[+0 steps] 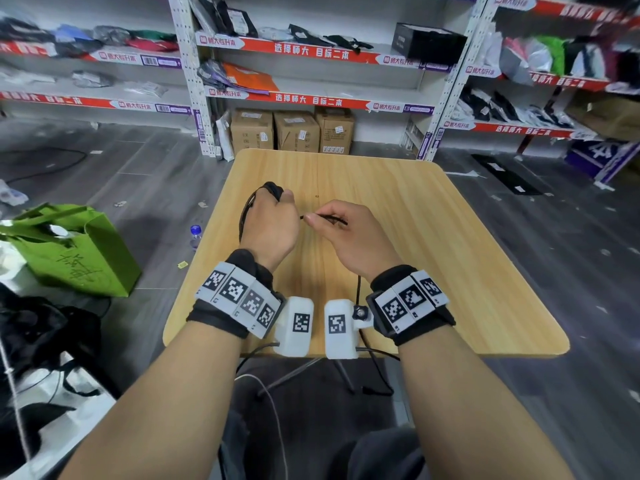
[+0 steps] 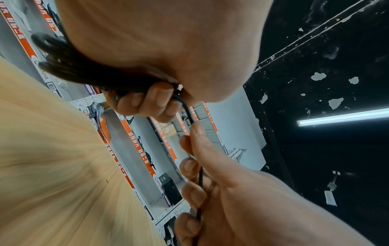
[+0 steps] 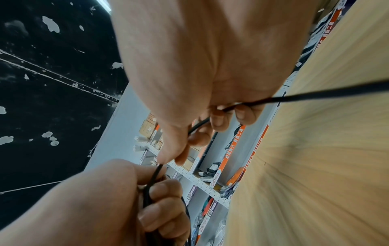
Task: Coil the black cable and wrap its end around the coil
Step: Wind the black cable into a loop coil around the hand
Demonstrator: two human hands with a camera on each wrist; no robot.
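Observation:
The black cable is partly wound into a coil that my left hand grips in its fist above the wooden table. In the left wrist view the left hand has its fingers curled round the bundled coil. A short taut strand runs from the coil to my right hand, which pinches it between thumb and fingers. The strand passes through the right hand and trails away. The loose tail hangs past my right wrist over the table's near edge.
A green bag and a small water bottle sit on the floor left of the table. Shelves with parcels and cardboard boxes stand behind it. Other wires dangle below the table's front edge.

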